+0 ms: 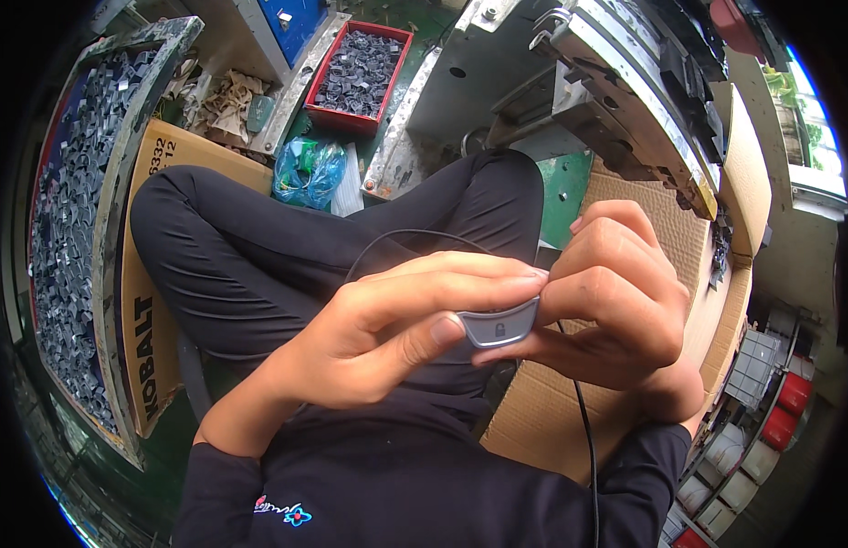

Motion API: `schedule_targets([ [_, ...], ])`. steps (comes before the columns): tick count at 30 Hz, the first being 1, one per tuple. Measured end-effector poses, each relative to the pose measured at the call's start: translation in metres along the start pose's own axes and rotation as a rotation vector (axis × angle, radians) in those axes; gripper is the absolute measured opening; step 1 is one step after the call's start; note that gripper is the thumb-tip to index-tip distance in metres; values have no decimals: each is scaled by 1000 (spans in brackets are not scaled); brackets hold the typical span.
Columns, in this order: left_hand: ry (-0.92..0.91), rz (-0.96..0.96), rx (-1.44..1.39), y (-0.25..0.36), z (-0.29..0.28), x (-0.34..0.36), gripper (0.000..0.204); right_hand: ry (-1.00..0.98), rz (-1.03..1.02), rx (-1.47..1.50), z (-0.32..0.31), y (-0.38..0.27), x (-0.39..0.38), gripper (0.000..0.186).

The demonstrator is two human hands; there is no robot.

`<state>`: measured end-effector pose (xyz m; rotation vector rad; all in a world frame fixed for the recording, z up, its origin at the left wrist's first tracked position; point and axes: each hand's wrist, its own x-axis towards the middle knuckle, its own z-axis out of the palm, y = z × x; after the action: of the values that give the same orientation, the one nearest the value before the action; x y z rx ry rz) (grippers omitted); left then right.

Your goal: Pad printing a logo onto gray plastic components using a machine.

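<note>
Between my two hands, above my lap, is a small grey curved plastic piece with a dark padlock mark on its face. My left hand pinches its left end, the thumb in front and the straight fingers along the top. Curled around its right end is my right hand, with the thumb beneath and the bent fingers above. Both hands touch the piece, and their fingers cover its ends. A thin black cable hangs past my right hand down over my dark shirt.
A framed tray full of small grey parts stands at left by a cardboard box. Ahead are a red bin of similar parts and a blue plastic bag. An open carton and metal machinery are at right.
</note>
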<state>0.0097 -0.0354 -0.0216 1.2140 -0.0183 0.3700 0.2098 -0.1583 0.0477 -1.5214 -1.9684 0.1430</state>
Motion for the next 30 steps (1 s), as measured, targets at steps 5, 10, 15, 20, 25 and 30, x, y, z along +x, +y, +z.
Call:
schedule_targets([
  [5, 6, -3, -11, 0, 1, 0, 41, -3, 1, -3, -1, 0, 0, 40],
  [10, 18, -18, -20, 0, 1, 0, 40, -12, 1, -7, 0, 0, 1, 40],
  [15, 20, -33, -21, 2, 1, -1, 41, -13, 5, -13, 0, 0, 1, 42],
  [20, 15, -44, -13, 1, 0, -1, 42, -29, 15, -10, -1, -1, 1, 42],
  [25, 21, -51, -19, 0, 0, -2, 42, -24, 18, -10, 0, -1, 1, 43],
  [30, 26, -65, -32, 2, 0, -3, 43, -34, 21, -10, -1, -1, 1, 44],
])
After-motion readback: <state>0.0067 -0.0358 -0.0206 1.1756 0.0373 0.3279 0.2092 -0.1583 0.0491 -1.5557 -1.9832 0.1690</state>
